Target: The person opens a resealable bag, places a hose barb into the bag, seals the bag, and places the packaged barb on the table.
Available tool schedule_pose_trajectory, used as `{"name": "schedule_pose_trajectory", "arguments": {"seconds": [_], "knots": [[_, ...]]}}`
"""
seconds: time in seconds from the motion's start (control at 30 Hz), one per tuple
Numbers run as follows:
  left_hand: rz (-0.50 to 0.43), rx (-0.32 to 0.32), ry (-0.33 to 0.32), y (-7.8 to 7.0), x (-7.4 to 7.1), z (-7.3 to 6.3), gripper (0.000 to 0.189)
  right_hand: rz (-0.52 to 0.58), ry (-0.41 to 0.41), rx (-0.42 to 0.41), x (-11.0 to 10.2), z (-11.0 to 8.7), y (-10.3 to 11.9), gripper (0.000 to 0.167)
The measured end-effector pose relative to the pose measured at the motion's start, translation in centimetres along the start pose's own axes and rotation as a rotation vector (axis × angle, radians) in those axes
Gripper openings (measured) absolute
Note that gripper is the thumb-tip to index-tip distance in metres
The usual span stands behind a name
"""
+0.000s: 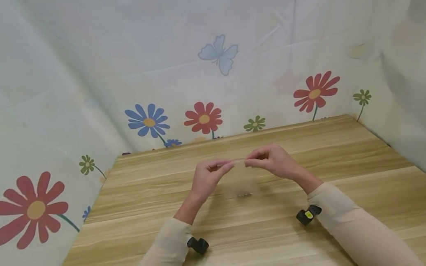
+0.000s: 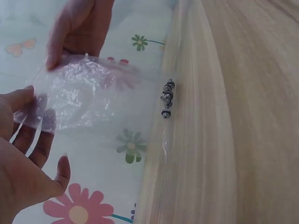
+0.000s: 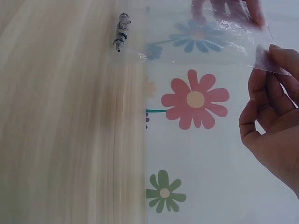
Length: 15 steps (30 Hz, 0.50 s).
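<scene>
Both hands hold a clear plastic bag by its top edge, above the wooden table. My left hand pinches the left top corner between thumb and fingers. At the right top corner, my right hand pinches the film the same way. Several small metal fittings with dark rings lie in a row at the bottom of the bag; their exact kind is too small to tell. In the right wrist view the same metal fittings show through the film.
The wooden table spreads beneath both arms. A pale cloth backdrop with printed flowers and a butterfly rises behind the table and along its sides. Each sleeve carries a small black wrist camera.
</scene>
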<state>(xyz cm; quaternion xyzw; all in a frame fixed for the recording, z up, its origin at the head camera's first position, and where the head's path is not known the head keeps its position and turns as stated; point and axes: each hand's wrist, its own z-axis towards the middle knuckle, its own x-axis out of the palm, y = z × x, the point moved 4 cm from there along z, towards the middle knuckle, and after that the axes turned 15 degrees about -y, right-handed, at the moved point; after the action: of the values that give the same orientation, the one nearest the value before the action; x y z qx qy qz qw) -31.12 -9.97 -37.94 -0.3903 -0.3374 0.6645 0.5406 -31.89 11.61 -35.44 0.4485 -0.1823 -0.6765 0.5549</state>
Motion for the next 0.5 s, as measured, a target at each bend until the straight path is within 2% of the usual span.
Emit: {"name": "schedule_pose_trajectory", "arguments": {"seconds": [0.27, 0.5], "knots": [[-0.029, 0.011, 0.086, -0.2, -0.5, 0.2, 0.028, -0.042, 0.017, -0.061, -0.4, 0.2, 0.1, 0.013], [-0.018, -0.030, 0.130, 0.0, -1.3, 0.4, 0.026, -0.069, 0.047, -0.001, -1.2, 0.1, -0.1, 0.013]]}}
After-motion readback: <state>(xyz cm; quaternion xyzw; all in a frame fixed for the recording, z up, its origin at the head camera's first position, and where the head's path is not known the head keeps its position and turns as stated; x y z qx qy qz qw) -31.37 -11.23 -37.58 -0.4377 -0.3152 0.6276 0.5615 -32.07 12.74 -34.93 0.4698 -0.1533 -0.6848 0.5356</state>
